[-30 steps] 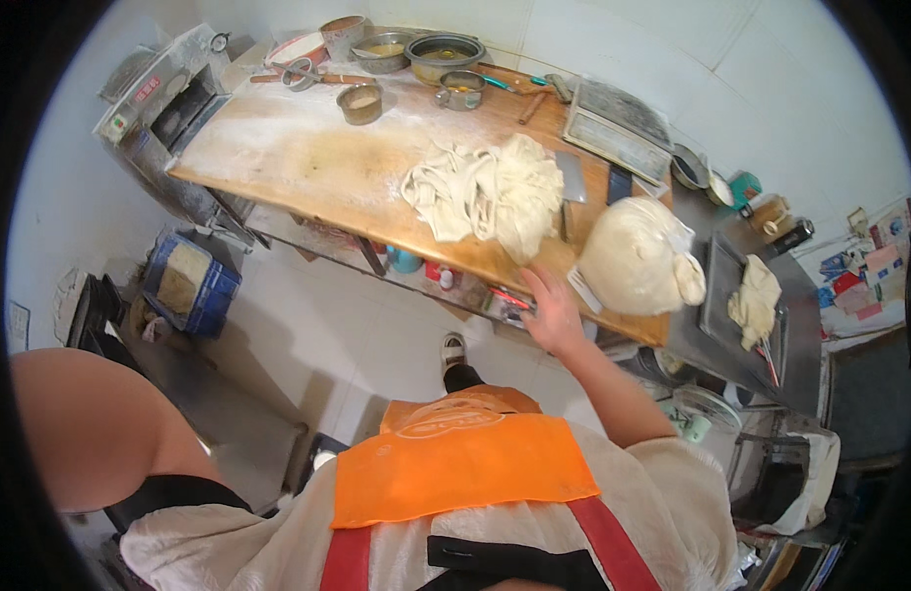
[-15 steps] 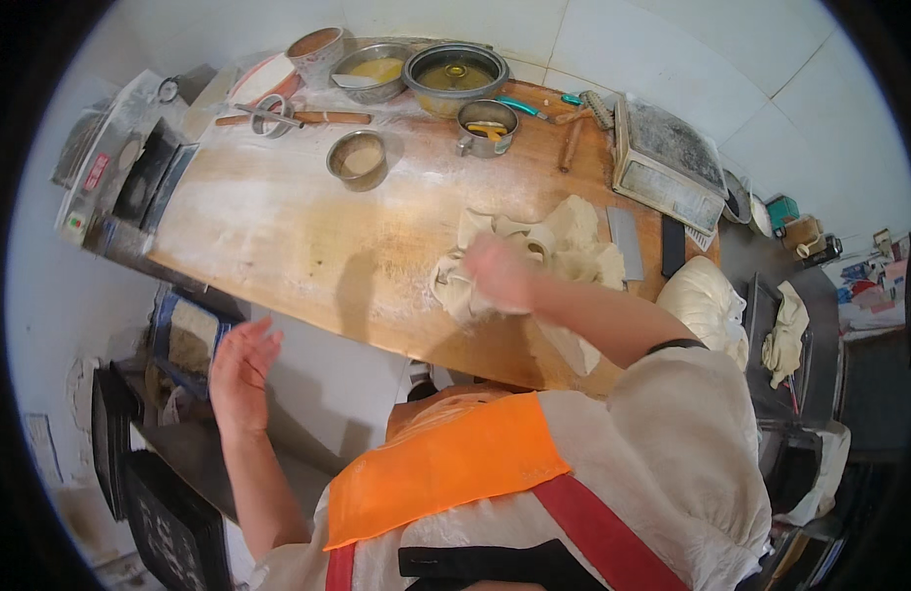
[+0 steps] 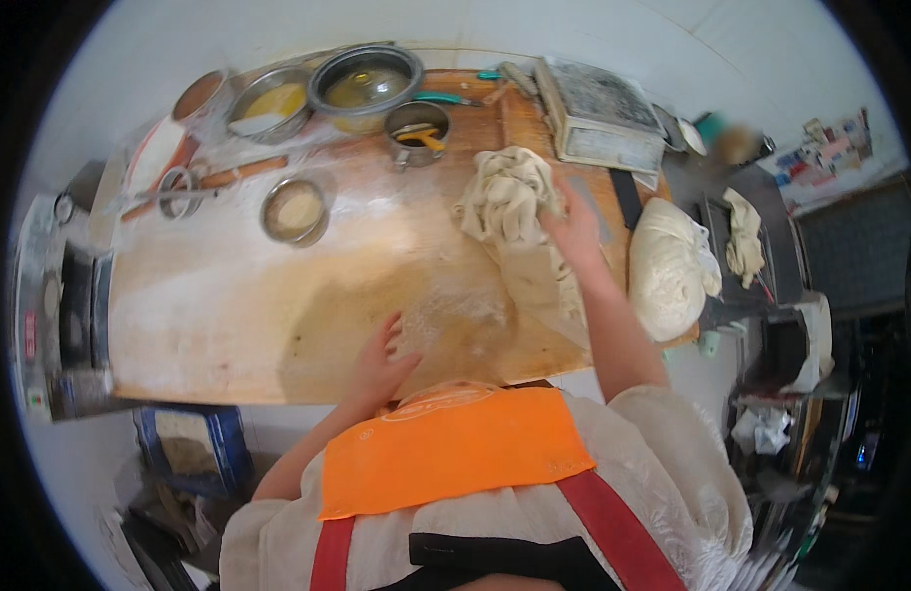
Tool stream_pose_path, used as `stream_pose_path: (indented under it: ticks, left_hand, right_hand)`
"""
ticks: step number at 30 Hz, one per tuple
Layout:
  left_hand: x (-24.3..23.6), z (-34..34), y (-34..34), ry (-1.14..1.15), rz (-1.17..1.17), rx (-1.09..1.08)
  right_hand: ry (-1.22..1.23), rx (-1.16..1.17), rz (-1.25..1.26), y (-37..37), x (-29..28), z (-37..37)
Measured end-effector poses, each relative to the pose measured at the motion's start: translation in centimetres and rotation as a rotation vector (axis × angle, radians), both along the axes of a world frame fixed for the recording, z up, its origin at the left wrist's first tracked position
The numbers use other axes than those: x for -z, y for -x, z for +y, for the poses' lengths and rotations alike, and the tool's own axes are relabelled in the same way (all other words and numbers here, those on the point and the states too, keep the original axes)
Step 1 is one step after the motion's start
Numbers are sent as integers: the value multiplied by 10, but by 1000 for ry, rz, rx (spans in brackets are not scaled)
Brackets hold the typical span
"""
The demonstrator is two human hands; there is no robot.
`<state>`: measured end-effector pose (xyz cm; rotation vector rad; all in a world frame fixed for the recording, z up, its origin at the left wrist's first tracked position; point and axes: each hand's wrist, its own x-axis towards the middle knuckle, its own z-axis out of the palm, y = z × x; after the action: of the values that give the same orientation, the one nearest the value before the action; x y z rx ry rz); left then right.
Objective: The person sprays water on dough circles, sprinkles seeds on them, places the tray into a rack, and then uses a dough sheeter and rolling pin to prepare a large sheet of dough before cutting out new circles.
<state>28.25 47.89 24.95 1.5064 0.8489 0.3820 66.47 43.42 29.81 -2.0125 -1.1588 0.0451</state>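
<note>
A heap of soft cream-coloured folds (image 3: 514, 197), either cloth or thin dough, lies bunched on the wooden board (image 3: 229, 305), with a flatter part trailing toward me. My right hand (image 3: 576, 234) is at the heap's right side, against its folds. Its fingers are blurred and partly lost among them, so I cannot see whether they grip. A flat metal scraper (image 3: 603, 222) shows just beyond that hand. My left hand (image 3: 381, 366) hovers by the board's front edge, empty, with fingers apart. Loose flour (image 3: 462, 307) dusts the wood between both hands.
Behind the heap stands a metal cup (image 3: 417, 148) holding tools. A small bowl (image 3: 295, 211), a rolling pin (image 3: 243, 173) and larger bowls line the far left. At right are a scale (image 3: 603, 118), a black slab (image 3: 627, 197) and a big mass of dough (image 3: 667, 271).
The cream folds, spread wider before, are now gathered into a taller heap. My right hand has shifted to the heap's right side; my left has come inward to the front edge. The view has turned.
</note>
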Motion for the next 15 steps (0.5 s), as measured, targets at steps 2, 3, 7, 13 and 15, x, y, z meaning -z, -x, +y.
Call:
stream_pose_path:
  ticks: [2, 3, 7, 13, 15]
  left_hand:
    - [-18, 12, -47, -484, 82, 192]
    - [-25, 16, -75, -697, 86, 246]
    - [-20, 25, -171, -983, 182, 381]
    - [46, 77, -266, -728, -109, 90]
    - [52, 105, -293, -813, 32, 10]
  right_hand:
    - [33, 125, 54, 20, 14, -51]
    - [82, 205, 123, 26, 20, -78]
    - [204, 433, -31, 22, 56, -169]
    - [321, 498, -238, 2, 83, -263]
    - [336, 599, -194, -9, 94, -293]
